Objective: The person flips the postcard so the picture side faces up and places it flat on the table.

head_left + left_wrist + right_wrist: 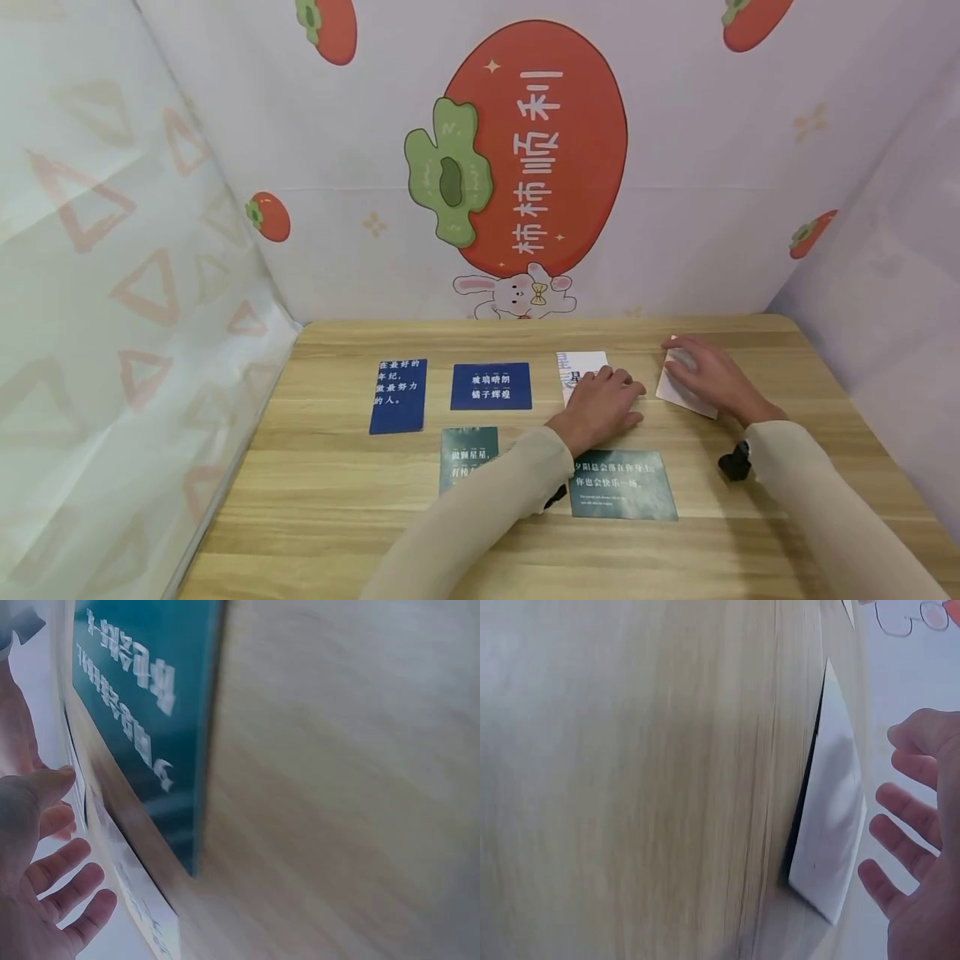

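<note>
In the head view my left hand is over a white card with dark and purple lettering, covering its lower right part. Its fingers look loosely bent, with nothing gripped between them in the left wrist view. At the right, my right hand hovers over a blank white card. That card's edge stands slightly off the wood in the right wrist view, and the relaxed fingers appear apart from it. Just below the left hand lies a green card with white writing.
Two blue cards, one upright and one sideways, lie at the left on the wooden table. Another green card is partly hidden by the left sleeve. A printed white cloth hangs behind the table.
</note>
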Available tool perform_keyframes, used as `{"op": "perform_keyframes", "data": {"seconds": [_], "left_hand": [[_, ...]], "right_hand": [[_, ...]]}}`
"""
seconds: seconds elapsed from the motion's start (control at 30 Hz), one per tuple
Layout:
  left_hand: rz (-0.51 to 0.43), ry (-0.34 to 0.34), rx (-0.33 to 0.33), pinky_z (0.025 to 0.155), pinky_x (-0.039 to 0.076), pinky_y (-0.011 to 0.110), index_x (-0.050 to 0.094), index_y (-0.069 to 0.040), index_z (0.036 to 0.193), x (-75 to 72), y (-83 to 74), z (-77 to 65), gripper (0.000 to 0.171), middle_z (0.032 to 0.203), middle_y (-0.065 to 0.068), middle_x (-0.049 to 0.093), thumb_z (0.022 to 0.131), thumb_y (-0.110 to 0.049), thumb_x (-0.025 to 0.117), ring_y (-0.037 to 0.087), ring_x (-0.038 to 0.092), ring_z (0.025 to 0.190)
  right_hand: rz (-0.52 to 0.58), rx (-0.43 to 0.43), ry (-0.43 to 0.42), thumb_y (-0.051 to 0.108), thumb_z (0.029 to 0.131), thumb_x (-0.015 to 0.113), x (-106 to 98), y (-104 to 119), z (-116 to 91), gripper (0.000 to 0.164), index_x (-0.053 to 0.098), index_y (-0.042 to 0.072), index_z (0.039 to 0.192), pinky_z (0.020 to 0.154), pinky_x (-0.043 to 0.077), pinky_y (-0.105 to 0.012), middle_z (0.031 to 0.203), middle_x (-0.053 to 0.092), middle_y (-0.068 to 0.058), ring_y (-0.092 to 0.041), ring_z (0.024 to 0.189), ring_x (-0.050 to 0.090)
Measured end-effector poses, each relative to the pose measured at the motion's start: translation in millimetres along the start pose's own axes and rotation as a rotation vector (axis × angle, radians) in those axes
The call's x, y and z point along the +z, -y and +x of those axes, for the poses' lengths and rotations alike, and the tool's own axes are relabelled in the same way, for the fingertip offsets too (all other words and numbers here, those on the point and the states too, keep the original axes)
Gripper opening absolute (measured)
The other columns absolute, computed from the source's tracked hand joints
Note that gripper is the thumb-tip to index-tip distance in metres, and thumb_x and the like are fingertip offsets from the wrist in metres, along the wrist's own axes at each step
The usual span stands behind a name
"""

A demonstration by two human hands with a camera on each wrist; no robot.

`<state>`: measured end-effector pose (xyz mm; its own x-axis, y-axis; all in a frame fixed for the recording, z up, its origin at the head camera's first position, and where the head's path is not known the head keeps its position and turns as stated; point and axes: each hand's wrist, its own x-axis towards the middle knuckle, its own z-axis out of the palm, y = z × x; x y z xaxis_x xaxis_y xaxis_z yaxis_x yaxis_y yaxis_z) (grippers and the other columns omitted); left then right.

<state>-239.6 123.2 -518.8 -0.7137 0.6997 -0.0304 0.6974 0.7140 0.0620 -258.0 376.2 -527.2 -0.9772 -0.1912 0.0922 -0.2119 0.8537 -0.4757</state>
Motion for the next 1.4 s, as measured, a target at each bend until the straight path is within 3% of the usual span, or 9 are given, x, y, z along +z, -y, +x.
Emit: {"op": "perform_keyframes", "data": {"seconds": [0.4,0.7,0.87,1.1,1.4], "left_hand": [[0.032,0.027,0.001,0.113,0.047,0.032,0.055,-0.042,0.154,-0.4,-20.0,20.8,0.046,0.156,-0.016,0.055,0.111,-0.057,0.056,0.010,0.050,0.140],[0.049,0.060,-0.005,0.117,0.044,0.034,0.050,-0.047,0.157,0.1,-33.4,30.4,0.047,0.160,-0.017,0.051,0.111,-0.057,0.055,0.009,0.047,0.145],[0.065,0.076,0.014,0.118,0.044,0.033,0.050,-0.045,0.159,-1.8,-39.7,31.7,0.048,0.165,-0.016,0.048,0.112,-0.054,0.054,0.008,0.046,0.149],[0.062,0.149,0.033,0.125,0.037,0.031,0.044,-0.047,0.163,-3.4,-46.5,30.9,0.051,0.172,-0.017,0.037,0.113,-0.057,0.048,0.007,0.038,0.158],[0.149,0.151,0.045,0.120,0.041,0.030,0.053,-0.045,0.155,-2.3,-51.5,30.0,0.045,0.165,-0.018,0.045,0.113,-0.058,0.045,0.007,0.044,0.152]], "right_hand": [[-0.004,0.080,0.009,0.025,0.108,0.065,-14.6,-23.0,-6.9,0.054,0.054,-0.006,0.150,0.116,0.030,-0.080,0.154,0.049,-0.039,-0.061,0.143,0.041],[-0.068,0.136,0.045,0.030,0.107,0.066,-18.2,-31.9,-4.0,0.064,0.048,-0.008,0.154,0.117,0.027,-0.081,0.155,0.044,-0.041,-0.062,0.144,0.036],[-0.064,0.143,0.048,0.034,0.106,0.067,-18.2,-31.2,-3.1,0.066,0.046,-0.006,0.155,0.117,0.027,-0.081,0.157,0.043,-0.041,-0.062,0.144,0.036],[-0.098,0.176,0.073,0.039,0.106,0.066,-18.2,-27.1,-2.2,0.073,0.041,-0.008,0.157,0.118,0.027,-0.082,0.158,0.039,-0.042,-0.063,0.145,0.034],[-0.149,0.239,0.084,0.039,0.106,0.064,-16.0,-23.3,6.3,0.073,0.044,-0.012,0.154,0.117,0.031,-0.079,0.153,0.040,-0.044,-0.063,0.140,0.037]]}}
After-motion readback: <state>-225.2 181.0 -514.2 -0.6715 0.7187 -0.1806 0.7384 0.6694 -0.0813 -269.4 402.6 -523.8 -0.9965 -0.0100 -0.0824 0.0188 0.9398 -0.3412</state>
